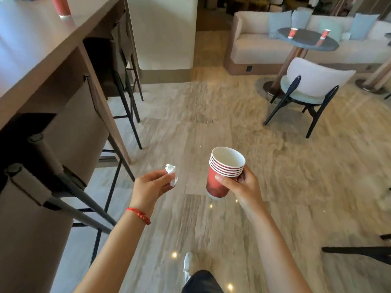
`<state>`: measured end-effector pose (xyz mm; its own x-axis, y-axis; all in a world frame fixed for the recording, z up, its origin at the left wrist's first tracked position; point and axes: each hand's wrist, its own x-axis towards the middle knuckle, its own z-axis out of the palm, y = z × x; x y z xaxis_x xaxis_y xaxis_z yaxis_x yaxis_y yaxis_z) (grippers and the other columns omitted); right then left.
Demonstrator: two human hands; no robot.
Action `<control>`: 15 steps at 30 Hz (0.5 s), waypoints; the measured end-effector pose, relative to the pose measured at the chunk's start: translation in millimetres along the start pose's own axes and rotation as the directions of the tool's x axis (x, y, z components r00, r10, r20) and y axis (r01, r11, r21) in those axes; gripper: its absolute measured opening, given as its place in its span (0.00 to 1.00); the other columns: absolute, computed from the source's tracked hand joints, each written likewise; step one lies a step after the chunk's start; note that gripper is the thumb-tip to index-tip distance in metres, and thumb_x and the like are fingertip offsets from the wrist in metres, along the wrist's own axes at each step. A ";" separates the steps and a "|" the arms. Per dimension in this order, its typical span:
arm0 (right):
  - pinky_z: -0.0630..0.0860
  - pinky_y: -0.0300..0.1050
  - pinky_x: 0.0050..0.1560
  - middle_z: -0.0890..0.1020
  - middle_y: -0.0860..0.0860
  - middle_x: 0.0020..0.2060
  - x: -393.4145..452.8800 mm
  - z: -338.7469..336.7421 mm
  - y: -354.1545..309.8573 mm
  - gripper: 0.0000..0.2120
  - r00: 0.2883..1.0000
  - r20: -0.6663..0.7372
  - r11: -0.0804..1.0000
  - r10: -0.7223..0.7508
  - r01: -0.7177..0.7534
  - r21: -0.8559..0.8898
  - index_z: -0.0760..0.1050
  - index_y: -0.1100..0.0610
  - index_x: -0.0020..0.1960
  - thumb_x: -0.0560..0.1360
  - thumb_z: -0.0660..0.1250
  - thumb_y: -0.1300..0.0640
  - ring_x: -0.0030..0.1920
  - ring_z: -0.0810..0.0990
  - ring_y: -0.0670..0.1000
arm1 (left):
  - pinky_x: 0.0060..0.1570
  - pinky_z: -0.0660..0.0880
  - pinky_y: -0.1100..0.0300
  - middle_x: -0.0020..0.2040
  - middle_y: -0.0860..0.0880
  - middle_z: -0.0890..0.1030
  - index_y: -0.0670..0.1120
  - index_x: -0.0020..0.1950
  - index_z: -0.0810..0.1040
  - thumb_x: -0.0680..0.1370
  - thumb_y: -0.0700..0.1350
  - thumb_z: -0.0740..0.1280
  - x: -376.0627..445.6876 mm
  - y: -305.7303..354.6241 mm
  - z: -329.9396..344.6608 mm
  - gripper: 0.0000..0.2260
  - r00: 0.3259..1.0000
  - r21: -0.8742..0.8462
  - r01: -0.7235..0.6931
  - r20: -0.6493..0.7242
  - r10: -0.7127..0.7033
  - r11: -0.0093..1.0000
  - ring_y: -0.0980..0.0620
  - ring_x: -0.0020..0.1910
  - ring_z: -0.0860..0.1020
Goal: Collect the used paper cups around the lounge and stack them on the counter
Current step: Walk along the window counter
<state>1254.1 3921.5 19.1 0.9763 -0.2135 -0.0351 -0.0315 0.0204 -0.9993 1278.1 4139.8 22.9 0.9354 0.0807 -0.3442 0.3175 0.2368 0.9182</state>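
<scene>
Her right hand clamps the nested cups upright for carrying, while the left hand pinches a crumpled napkin.

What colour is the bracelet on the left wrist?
Red; the bracelet shows clearly in the head view, just below the left hand.

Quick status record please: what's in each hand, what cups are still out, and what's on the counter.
left hand: pinches a crumpled tissue
right hand: grips a cup stack, upright, nested, top cup looks empty
cups still out: two red cups standing apart on the round table by the sofa
counter: on the left, one red stack standing on it, top cut off by the frame
path: open floor ahead; chair in front of the table
</scene>
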 end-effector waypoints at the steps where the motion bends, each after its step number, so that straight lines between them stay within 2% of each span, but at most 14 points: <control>1: 0.75 0.30 0.43 0.83 0.45 0.47 21.7 0.7 -2.1 0.21 1.000 0.010 1.000 0.005 -0.005 -0.003 0.76 0.51 0.53 0.65 0.76 0.67 0.46 0.82 0.39 | 0.40 0.81 0.63 0.35 0.43 0.80 0.38 0.38 0.81 0.72 0.33 0.68 17.8 6.6 8.0 0.04 1.000 0.000 0.006 -0.013 -0.006 1.000 0.50 0.35 0.81; 10: 0.76 0.31 0.44 0.83 0.45 0.49 198.0 22.8 -14.2 0.23 0.997 0.075 0.998 0.016 -0.012 -0.054 0.75 0.50 0.54 0.64 0.77 0.65 0.48 0.82 0.40 | 0.37 0.79 0.65 0.29 0.50 0.81 0.37 0.38 0.81 0.72 0.33 0.69 168.0 67.4 56.6 0.03 1.000 -0.015 -0.006 -0.022 0.006 1.000 0.55 0.33 0.82; 15: 0.76 0.32 0.45 0.83 0.45 0.49 300.2 47.7 -6.7 0.23 0.996 0.090 0.997 0.024 -0.017 -0.080 0.75 0.49 0.54 0.63 0.78 0.64 0.49 0.82 0.41 | 0.36 0.78 0.66 0.31 0.49 0.82 0.39 0.37 0.81 0.72 0.33 0.69 270.7 96.8 67.8 0.04 0.999 -0.030 -0.003 -0.035 0.002 1.000 0.54 0.34 0.82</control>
<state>1557.6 3903.9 15.9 0.9905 -0.1244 -0.0580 -0.0651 -0.0539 -0.9964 1572.5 4118.9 31.8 0.9300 0.1146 -0.3491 0.3101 0.2651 0.9130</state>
